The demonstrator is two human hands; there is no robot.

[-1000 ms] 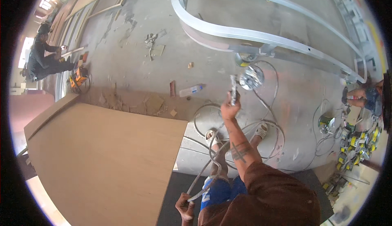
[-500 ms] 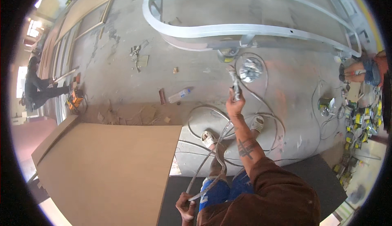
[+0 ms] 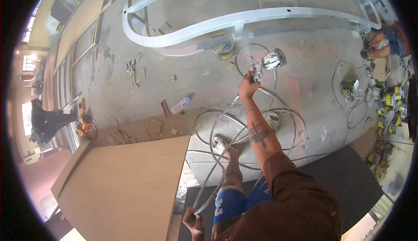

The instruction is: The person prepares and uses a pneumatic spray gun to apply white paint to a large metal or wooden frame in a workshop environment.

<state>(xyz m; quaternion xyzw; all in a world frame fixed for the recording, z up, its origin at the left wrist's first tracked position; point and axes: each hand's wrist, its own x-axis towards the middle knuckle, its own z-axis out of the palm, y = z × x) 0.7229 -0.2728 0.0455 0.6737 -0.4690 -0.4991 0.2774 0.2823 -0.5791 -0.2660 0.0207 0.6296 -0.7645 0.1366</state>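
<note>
A grey concrete floor (image 3: 305, 88), blotched and littered, spreads under everything; clock directions count from the middle of the view. Nearest, at six o'clock, the left hand (image 3: 193, 222) is curled around a bent hose (image 3: 211, 199), both strands rising from the fist. At seven to eight o'clock lies a large tan board (image 3: 122, 189); a dark sheet (image 3: 335, 189) is at four to five. Loops of hose lie around the sandals (image 3: 219, 145) on the floor. The right hand (image 3: 249, 85), at two o'clock, is wrapped around the handle of the spray gun (image 3: 256, 72), whose smeared cup (image 3: 274, 58) sits just beside it at its two o'clock. Pale mist shows beyond the nozzle. A clear bottle (image 3: 180, 105) lies at nine o'clock. Farther off, a can (image 3: 223, 49) stands near twelve o'clock, below the white frame (image 3: 187, 34), which stretches from eleven to two. At three o'clock is a heap of cans (image 3: 389, 104); near nine, an orange machine (image 3: 85, 125) sits before a co-worker (image 3: 48, 121) in dark clothes.
</note>
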